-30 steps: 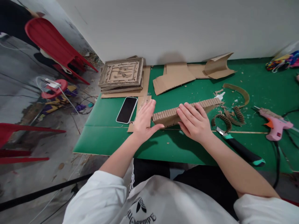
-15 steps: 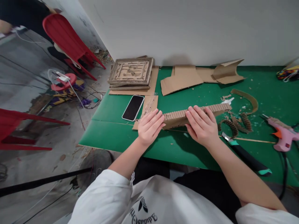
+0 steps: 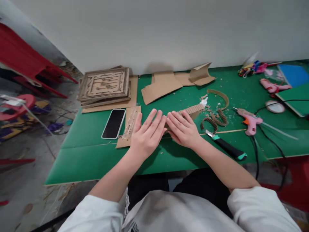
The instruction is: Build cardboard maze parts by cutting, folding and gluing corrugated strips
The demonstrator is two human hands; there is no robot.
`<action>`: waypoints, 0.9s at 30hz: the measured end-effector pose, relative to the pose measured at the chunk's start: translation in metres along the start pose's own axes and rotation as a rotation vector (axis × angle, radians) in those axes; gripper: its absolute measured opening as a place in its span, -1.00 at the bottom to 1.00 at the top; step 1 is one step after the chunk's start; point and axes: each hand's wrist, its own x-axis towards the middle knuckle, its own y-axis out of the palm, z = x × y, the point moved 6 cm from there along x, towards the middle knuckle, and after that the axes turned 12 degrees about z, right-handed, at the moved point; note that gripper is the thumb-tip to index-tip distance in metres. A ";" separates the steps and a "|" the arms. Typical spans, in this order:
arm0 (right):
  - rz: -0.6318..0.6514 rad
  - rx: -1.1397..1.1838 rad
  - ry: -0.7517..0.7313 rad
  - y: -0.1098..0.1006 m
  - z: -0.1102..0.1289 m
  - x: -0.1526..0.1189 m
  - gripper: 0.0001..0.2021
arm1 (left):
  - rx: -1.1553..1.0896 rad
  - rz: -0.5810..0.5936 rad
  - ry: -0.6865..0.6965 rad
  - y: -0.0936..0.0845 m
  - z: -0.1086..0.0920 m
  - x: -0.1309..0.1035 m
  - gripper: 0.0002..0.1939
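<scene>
A cardboard piece (image 3: 194,110) with a ribbed corrugated strip along its top edge stands in front of me, its left part hidden by my hands. My left hand (image 3: 146,138) lies at its left end, fingers stretched out and slightly spread, seemingly touching it. Over the top edge, my right hand (image 3: 184,132) bends its fingers, with the thumb low on the near side, gripping the piece. The fingertips of both hands nearly meet. Left of them, a phone (image 3: 113,124) lies beside a small cardboard sheet (image 3: 122,142) with clear plastic on it.
A utility knife (image 3: 227,146) and curled corrugated scraps (image 3: 209,124) lie at right, near a pink glue gun (image 3: 252,123) with its cable. Cardboard offcuts (image 3: 161,86) and stacked cardboard panels (image 3: 103,84) line the wall. Another pink glue gun (image 3: 274,86) lies farther right.
My right hand has slid left along the ribbed edge, close to my left hand. My left fingers have spread a little. The view has turned right.
</scene>
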 end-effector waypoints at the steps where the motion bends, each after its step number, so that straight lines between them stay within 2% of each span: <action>1: 0.009 -0.007 0.006 0.000 -0.001 -0.001 -0.59 | -0.008 0.023 0.012 0.003 -0.002 0.003 -0.50; 4: 0.025 -0.005 0.070 -0.004 -0.014 -0.007 -0.58 | -0.043 0.031 0.048 0.007 -0.004 0.004 -0.49; 8: -0.015 0.033 0.249 -0.011 -0.048 -0.027 -0.48 | -0.065 0.012 0.044 0.008 -0.002 0.000 -0.46; 11: -0.010 0.012 0.303 -0.009 -0.065 -0.040 -0.47 | -0.087 0.013 0.040 0.008 -0.002 0.001 -0.46; 14: -0.014 -0.011 0.287 -0.005 -0.068 -0.045 -0.50 | -0.089 0.009 0.045 0.008 -0.003 0.001 -0.46; 19: -0.116 -0.036 0.227 -0.006 -0.064 -0.046 -0.46 | -0.052 0.015 0.062 0.009 -0.004 -0.001 -0.45; 27: -0.146 -0.015 0.209 -0.006 -0.065 -0.047 -0.42 | -0.073 0.018 0.074 0.010 -0.003 -0.003 -0.45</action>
